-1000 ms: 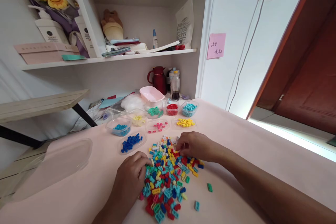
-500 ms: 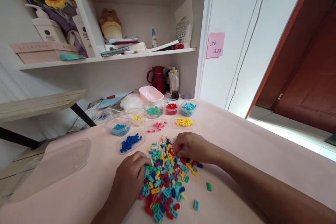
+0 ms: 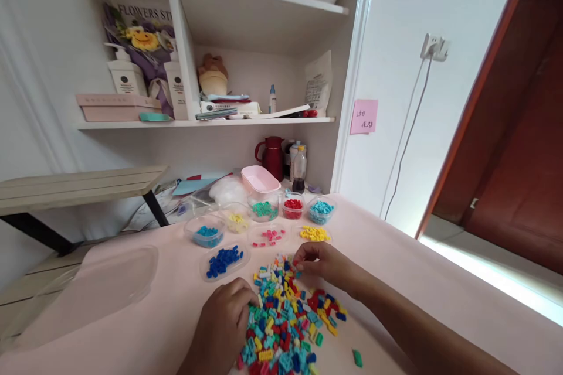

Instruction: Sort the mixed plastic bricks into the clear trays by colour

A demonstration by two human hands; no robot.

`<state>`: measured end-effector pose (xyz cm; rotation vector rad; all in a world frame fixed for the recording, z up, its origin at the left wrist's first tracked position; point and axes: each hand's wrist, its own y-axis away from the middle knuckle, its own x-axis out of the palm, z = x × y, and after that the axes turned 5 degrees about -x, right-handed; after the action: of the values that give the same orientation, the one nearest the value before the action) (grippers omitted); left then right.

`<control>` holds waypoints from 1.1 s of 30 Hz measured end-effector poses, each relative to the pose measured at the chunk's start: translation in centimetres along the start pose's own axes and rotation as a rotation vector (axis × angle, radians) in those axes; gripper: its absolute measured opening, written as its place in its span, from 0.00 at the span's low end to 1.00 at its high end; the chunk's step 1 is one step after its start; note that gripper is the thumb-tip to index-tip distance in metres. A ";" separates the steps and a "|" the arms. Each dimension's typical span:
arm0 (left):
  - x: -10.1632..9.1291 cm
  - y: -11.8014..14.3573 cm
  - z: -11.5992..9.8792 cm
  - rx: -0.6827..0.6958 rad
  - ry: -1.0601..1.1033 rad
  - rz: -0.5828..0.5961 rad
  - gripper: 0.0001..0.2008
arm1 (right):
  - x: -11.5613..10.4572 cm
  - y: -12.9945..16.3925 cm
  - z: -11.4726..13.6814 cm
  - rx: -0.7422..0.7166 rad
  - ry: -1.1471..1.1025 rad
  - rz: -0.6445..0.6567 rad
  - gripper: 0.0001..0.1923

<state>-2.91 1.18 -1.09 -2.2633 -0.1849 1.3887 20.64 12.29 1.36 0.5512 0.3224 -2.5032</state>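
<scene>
A heap of small mixed-colour toy bricks (image 3: 281,322) lies on the pink tabletop. My left hand (image 3: 224,319) rests at the heap's left edge, fingers curled, with a pale yellow brick (image 3: 259,301) at the fingertips. Over the far right edge of the heap, my right hand (image 3: 325,263) is closed in a pinch, and a small red brick (image 3: 295,262) shows at its fingertips. Beyond the hands are sorted bricks: dark blue ones (image 3: 224,262) on a clear lid, yellow ones (image 3: 315,234) and pink ones (image 3: 269,238) on clear trays.
Clear tubs hold blue (image 3: 207,237), green (image 3: 264,210), red (image 3: 292,207) and turquoise bricks (image 3: 321,211). Behind them stand a pink basket (image 3: 260,180), a dark red jug (image 3: 272,159) and a bottle (image 3: 299,170). A large clear lid (image 3: 105,293) lies at left.
The view has tilted up, showing more shelf. My right hand has lifted slightly from the heap with its fingers pinched. My left hand stays by the heap's left edge.
</scene>
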 end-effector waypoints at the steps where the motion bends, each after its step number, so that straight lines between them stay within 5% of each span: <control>1: 0.0 0.0 0.0 -0.004 -0.006 0.001 0.17 | -0.2 -0.6 0.2 -0.018 0.031 -0.030 0.07; 10: 0.2 0.0 0.2 -0.074 0.008 0.048 0.19 | -4.7 -9.8 3.0 -0.117 0.416 -0.486 0.09; 15: 0.1 0.0 0.3 -0.144 0.131 0.037 0.19 | -6.6 -12.0 3.1 -0.100 0.395 -0.580 0.16; 25: 0.0 -0.4 0.6 -0.254 0.283 0.044 0.16 | -2.4 -3.7 2.4 -0.110 0.065 -0.326 0.12; 29: 0.0 -0.5 0.7 -0.246 0.256 0.081 0.15 | -1.5 -1.5 1.0 -0.172 0.139 -0.289 0.09; 33: 0.2 -0.6 1.0 -0.247 0.223 0.109 0.15 | -1.1 -0.9 -0.2 -0.236 0.203 -0.099 0.08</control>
<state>-3.60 2.14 -1.36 -2.6482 -0.1686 1.2087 21.00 13.57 1.79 0.7078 0.7286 -2.4593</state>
